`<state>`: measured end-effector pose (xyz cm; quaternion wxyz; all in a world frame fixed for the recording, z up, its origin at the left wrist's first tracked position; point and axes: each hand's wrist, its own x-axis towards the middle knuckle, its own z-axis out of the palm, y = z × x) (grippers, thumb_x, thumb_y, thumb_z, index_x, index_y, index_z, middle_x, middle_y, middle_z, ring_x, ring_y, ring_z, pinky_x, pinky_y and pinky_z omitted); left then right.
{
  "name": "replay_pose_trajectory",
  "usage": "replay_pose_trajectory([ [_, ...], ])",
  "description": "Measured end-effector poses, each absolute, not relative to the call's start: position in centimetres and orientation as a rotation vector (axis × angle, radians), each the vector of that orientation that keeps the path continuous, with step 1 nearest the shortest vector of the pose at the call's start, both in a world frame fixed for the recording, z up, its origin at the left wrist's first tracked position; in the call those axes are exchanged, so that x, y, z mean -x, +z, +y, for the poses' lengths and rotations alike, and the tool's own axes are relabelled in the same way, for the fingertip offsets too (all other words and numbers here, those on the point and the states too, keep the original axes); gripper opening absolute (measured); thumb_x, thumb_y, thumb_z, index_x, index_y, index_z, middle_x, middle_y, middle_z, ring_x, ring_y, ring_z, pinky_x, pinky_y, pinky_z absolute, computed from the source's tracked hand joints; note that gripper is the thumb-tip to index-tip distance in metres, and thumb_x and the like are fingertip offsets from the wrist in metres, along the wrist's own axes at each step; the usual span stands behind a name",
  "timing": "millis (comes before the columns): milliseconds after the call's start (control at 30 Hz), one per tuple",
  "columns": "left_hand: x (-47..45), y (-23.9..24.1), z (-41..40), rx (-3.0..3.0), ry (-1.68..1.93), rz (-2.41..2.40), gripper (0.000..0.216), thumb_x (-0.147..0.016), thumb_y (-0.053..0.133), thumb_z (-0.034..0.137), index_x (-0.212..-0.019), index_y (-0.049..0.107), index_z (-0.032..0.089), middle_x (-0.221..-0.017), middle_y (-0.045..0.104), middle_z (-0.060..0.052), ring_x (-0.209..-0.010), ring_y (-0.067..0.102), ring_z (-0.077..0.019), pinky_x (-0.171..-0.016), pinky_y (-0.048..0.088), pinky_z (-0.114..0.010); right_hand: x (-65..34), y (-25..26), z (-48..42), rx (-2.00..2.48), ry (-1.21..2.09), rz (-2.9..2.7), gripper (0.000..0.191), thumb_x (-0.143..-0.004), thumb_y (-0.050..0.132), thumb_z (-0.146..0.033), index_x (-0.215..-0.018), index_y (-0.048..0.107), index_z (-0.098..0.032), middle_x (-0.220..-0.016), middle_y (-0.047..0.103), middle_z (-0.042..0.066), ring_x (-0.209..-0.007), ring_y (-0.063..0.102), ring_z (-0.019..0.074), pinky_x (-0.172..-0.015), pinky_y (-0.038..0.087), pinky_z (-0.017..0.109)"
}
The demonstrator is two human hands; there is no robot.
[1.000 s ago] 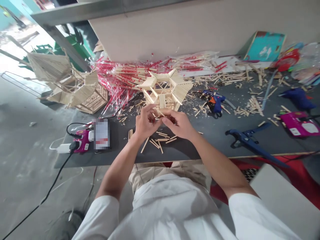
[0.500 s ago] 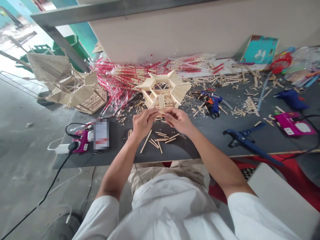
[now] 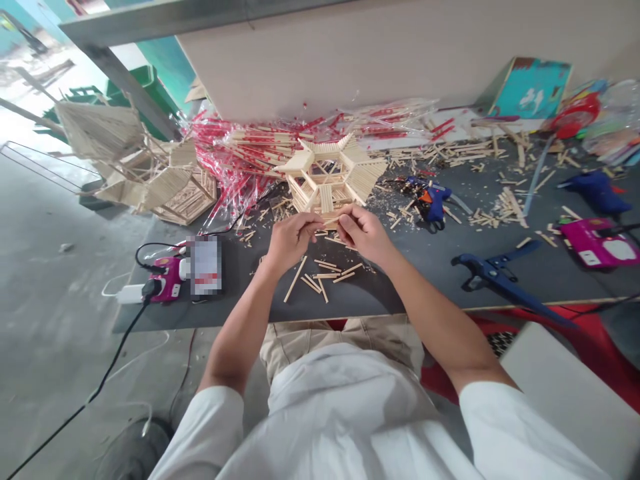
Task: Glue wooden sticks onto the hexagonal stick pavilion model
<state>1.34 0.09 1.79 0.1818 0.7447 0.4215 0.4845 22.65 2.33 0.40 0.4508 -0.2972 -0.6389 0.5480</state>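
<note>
Stick (image 3: pixel 330 221) lying left-right, pinched in left hand (image 3: pixel 290 239) and right hand (image 3: pixel 364 233) grips (ends hidden), before model (image 3: pixel 330 173)

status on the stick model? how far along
Done: the hexagonal roof model stands assembled on the table. In hand: left hand and right hand pinch a small stick at its near edge. Left: cut sticks lie loose; glue gun lies unused.

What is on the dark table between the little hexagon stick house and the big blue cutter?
In the head view, a blue hot-glue gun and scattered wooden stick offcuts lie there.
</note>
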Motion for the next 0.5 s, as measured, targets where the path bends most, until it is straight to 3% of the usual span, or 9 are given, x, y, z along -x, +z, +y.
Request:
replay_pose_trajectory([
  [267, -1.86, 0.89, -0.16, -2.202, 1.348, 1.273, 0.016, -0.104, 0.046, 0.016, -0.099, 0.06, 0.022, -0.072, 0.071, 0.006, -0.058, 0.067, -0.0074, -0.071, 0.052, -0.023, -22.67, 0.81, 2.22, 0.729, 1.465, -1.544, 0.043, -0.103, 0.058, -0.063, -0.092, 0.057, -0.021, -0.065, 0.059, -0.006, -0.047, 0.047, 0.0054, -0.045, 0.033, 0.019],
  [500, -1.62, 0.89, -0.09, -2.191, 1.322, 1.231, 0.016, -0.098, 0.046, 0.01, -0.1, 0.056, 0.023, -0.066, 0.065, 0.008, -0.058, 0.065, -0.0077, -0.068, 0.049, -0.022, -22.24, 0.97, 2.09, 0.712, 1.556, -1.472, 0.048, -0.097, 0.065, -0.067, -0.092, 0.06, -0.02, -0.068, 0.06, -0.006, -0.045, 0.045, 0.0041, -0.041, 0.031, 0.019],
])
